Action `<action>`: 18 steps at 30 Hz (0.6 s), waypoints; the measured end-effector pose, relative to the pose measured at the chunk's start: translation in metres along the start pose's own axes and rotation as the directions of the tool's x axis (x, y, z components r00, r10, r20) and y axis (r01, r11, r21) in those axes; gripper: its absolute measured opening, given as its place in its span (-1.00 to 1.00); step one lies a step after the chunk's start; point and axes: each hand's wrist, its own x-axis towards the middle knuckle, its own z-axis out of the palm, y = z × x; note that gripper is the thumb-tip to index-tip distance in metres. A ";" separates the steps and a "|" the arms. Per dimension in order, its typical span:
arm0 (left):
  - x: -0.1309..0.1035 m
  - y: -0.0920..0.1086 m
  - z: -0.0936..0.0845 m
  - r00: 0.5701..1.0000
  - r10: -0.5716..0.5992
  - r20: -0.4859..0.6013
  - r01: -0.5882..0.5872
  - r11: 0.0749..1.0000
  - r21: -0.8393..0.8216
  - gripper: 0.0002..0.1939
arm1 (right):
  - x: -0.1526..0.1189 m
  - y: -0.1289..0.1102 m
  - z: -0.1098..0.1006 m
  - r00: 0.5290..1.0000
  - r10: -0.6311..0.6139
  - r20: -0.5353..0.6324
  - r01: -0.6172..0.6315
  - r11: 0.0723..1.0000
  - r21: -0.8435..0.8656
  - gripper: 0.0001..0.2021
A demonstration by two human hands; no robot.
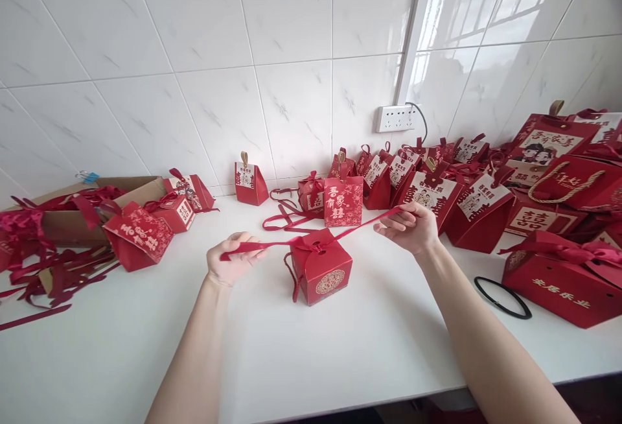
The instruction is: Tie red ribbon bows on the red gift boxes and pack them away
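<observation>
A small red gift box [326, 276] with a round gold emblem on its front stands on the white table [311, 359]. A red ribbon [350, 229] is knotted at its top, its two ends stretched out to the sides. My left hand [234, 258] is closed on the left end, and my right hand [412, 224] pinches the right end, higher up. A twisted red cord [294, 281] hangs at the box's left side. Just behind it stands a red patterned box [343, 201].
An open cardboard box [131, 190] with ribbons and loose ribbons [58, 275] lie at the left. Many red gift boxes [479, 210] crowd the right, near a black loop [503, 297]. A power strip [398, 118] is on the tiled wall.
</observation>
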 end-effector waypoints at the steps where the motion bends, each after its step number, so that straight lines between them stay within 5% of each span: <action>1: -0.002 0.002 -0.003 0.999 0.042 -0.017 -0.042 0.998 -0.045 -0.52 | 0.000 -0.001 -0.001 1.000 -0.009 0.010 0.009 1.000 0.016 -0.54; 9: -0.012 0.007 -0.013 0.912 0.300 -0.279 -0.365 0.905 -0.220 -0.46 | -0.001 -0.003 0.000 0.998 -0.045 0.040 0.044 0.998 0.034 -0.56; 12: -0.009 0.008 -0.012 0.885 0.364 -0.290 -0.441 0.856 -0.269 -0.45 | -0.002 -0.009 -0.001 0.981 -0.192 -0.039 0.192 0.981 0.009 -0.58; 14: -0.006 0.010 -0.011 0.858 0.410 -0.308 -0.495 0.819 -0.289 -0.51 | -0.003 -0.013 -0.001 0.928 -0.361 -0.094 0.356 0.932 -0.067 -0.59; 16: -0.001 0.012 -0.006 0.856 0.389 -0.340 -0.480 0.843 -0.242 -0.56 | -0.002 -0.013 0.001 0.871 -0.479 -0.105 0.457 0.870 -0.185 -0.61; 18: 0.002 0.013 0.003 0.888 0.295 -0.353 -0.339 0.938 -0.067 -0.57 | 0.000 -0.008 0.007 0.877 -0.475 -0.074 0.428 0.842 -0.329 -0.64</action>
